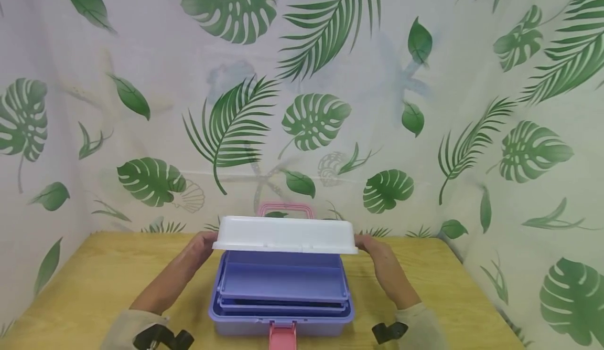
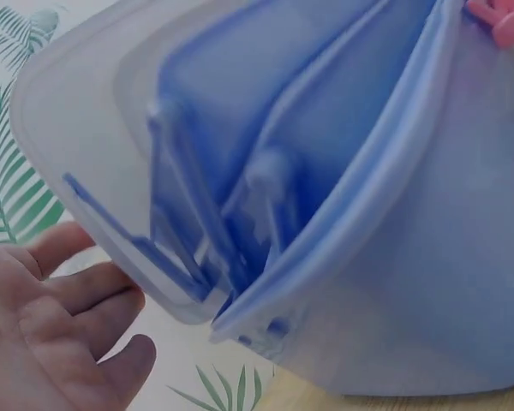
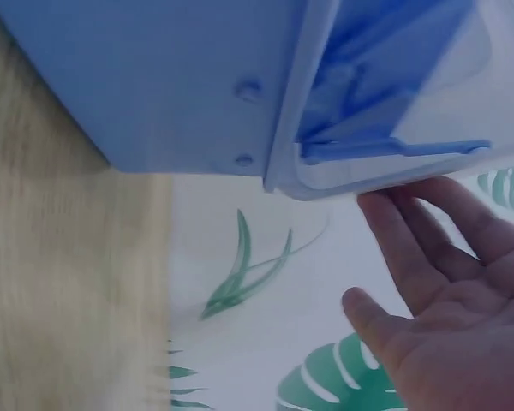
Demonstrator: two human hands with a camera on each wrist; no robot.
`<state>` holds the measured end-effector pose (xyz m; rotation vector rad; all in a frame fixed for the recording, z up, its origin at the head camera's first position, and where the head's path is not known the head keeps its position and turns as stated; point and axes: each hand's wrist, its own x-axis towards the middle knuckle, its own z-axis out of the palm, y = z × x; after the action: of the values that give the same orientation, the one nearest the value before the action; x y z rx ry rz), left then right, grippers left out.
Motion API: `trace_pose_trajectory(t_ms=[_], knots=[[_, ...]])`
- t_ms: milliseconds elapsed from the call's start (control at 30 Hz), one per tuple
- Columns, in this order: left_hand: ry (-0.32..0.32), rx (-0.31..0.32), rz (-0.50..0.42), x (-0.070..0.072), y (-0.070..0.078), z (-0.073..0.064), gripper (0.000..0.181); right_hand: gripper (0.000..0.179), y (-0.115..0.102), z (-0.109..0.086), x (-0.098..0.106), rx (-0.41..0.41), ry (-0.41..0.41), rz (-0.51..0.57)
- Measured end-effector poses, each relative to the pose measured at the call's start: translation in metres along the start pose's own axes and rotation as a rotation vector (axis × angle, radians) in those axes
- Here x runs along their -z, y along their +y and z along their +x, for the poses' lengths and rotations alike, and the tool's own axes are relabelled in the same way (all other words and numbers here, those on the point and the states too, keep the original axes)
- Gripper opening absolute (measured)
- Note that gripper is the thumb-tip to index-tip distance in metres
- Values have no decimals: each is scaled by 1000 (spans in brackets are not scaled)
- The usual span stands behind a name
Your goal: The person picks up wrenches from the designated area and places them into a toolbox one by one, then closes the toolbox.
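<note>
A blue-purple storage box (image 1: 283, 328) stands on the table with its translucent white lid (image 1: 285, 234) raised and tilted. Inside, blue tiered trays (image 1: 283, 282) are lifted on side arms, and their surfaces look bare. At the lid's left end is my left hand (image 1: 191, 255), its fingers touching the lid edge (image 2: 120, 257) from outside. My right hand (image 1: 384, 266) is at the opposite end, with extended fingertips against the lid's rim and the thumb held apart. A pink latch (image 1: 283, 336) hangs at the box's front, and a pink handle (image 1: 286, 207) shows above the lid.
The box stands on a wood-grain table (image 1: 94, 287), which extends to both sides of it. Close behind the table hangs a white cloth (image 1: 330, 182) printed with green leaves, which also closes off both sides. A dark camera mount (image 1: 389, 332) is at my right wrist.
</note>
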<state>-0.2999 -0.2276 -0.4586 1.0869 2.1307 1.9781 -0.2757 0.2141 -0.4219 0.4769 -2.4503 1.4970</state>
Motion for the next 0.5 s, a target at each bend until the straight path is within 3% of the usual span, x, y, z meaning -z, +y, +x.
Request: trace_pose_trajectory(t_ms=[33,67,133,233,367,500], knots=[[21,36,29,-4,6,0,51,51,-1,0,0,-4,-13,-10],[61,172,79,-11,24,-6,49,48,-2,0,0,-9,-33,-21],[97,215,141,-19,31,-3,47,46,-3,1,-1,-38,-79,-33],[180,337,250,-32,40,3,56,52,-3,2,-2,-69,-145,-30],[223,413,324,-38,38,9,75,83,-2,4,0,-41,-218,-5],[203,390,338,-38,31,6,80,91,0,2,3,5,-277,-72]])
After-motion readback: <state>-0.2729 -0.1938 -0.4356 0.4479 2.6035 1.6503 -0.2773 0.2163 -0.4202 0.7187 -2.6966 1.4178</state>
